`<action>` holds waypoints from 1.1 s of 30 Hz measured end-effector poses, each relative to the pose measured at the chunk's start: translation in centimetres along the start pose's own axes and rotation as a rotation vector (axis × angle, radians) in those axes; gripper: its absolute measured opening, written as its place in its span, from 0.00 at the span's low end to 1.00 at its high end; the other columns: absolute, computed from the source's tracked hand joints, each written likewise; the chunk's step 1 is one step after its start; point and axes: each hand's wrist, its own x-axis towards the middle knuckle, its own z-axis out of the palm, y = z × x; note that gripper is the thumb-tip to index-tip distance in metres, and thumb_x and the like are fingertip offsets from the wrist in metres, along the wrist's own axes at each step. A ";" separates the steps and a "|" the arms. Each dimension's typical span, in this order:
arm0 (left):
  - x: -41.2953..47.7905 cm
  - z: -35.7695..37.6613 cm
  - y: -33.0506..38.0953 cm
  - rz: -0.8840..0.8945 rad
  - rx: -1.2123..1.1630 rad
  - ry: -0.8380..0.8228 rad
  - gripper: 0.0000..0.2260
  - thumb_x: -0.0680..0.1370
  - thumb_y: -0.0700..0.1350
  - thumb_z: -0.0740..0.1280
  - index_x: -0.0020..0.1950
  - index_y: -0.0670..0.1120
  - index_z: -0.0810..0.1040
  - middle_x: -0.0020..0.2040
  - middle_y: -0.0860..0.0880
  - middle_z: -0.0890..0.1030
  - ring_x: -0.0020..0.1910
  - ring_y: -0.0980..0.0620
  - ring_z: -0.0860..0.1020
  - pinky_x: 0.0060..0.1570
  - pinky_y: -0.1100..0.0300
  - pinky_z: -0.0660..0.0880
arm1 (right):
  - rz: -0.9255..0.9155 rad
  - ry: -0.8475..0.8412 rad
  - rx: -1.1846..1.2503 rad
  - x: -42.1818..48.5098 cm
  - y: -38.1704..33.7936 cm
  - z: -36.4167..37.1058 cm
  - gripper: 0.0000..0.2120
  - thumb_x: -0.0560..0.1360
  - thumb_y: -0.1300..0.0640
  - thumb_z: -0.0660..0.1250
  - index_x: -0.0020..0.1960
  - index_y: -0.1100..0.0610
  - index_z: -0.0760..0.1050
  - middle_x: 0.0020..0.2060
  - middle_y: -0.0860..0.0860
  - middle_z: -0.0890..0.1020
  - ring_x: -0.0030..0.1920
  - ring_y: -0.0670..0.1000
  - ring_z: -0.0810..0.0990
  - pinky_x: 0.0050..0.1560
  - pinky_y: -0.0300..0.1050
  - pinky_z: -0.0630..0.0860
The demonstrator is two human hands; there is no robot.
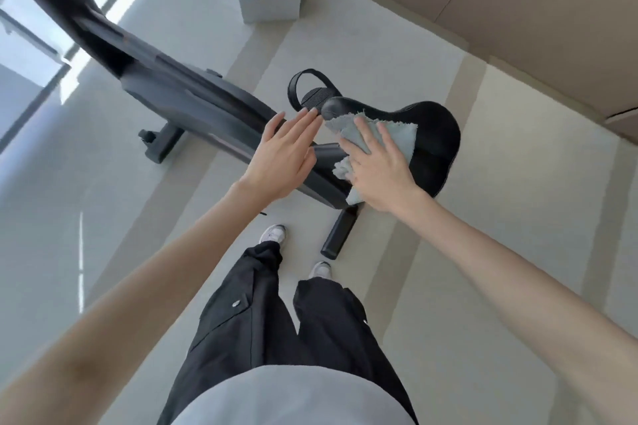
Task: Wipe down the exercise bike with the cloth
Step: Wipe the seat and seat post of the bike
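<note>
Beyond our grey shirt (286, 397), our right hand (379, 169), fingers spread flat, presses the pale blue frayed cloth (400, 138) onto the black padded saddle (438, 134) of the dark grey exercise bike (193, 97), centre frame; our left hand (283, 159), fingers straight, seems to steady its nose.

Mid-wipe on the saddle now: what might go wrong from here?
The cloth is only pressed under the flat right hand, one end hanging off the saddle, so it may bunch or slip off. The bike's rear foot bar lies close by the shoes: a possible trip when stepping round.
</note>
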 end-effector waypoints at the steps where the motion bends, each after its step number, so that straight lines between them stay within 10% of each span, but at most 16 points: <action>1: 0.0 0.5 0.5 -0.012 -0.006 -0.004 0.22 0.81 0.45 0.52 0.75 0.41 0.62 0.74 0.44 0.64 0.74 0.47 0.60 0.74 0.48 0.49 | -0.034 0.072 0.030 -0.7 0.5 0.1 0.23 0.79 0.44 0.53 0.69 0.55 0.70 0.73 0.48 0.63 0.75 0.61 0.48 0.73 0.61 0.47; 7: 0.0 2.4 4.1 -0.100 -0.062 0.057 0.23 0.81 0.44 0.52 0.76 0.42 0.60 0.76 0.45 0.61 0.76 0.48 0.57 0.74 0.49 0.46 | -0.238 0.401 0.450 -3.7 2.7 1.7 0.18 0.77 0.53 0.58 0.47 0.63 0.83 0.49 0.52 0.84 0.61 0.55 0.77 0.67 0.58 0.67; 17: 1.4 3.0 8.6 -0.103 -0.074 0.083 0.23 0.81 0.44 0.52 0.76 0.42 0.60 0.76 0.45 0.61 0.76 0.48 0.57 0.75 0.48 0.47 | -0.275 0.660 0.266 -8.7 5.2 8.6 0.21 0.75 0.46 0.66 0.67 0.47 0.72 0.68 0.55 0.70 0.68 0.61 0.67 0.65 0.69 0.62; 33: 3.6 2.5 9.9 -0.130 -0.069 0.113 0.23 0.80 0.45 0.50 0.75 0.42 0.63 0.75 0.45 0.64 0.75 0.48 0.59 0.74 0.48 0.48 | 0.430 0.211 0.819 -5.2 5.5 5.3 0.22 0.82 0.46 0.49 0.75 0.47 0.57 0.76 0.50 0.54 0.76 0.54 0.46 0.70 0.63 0.37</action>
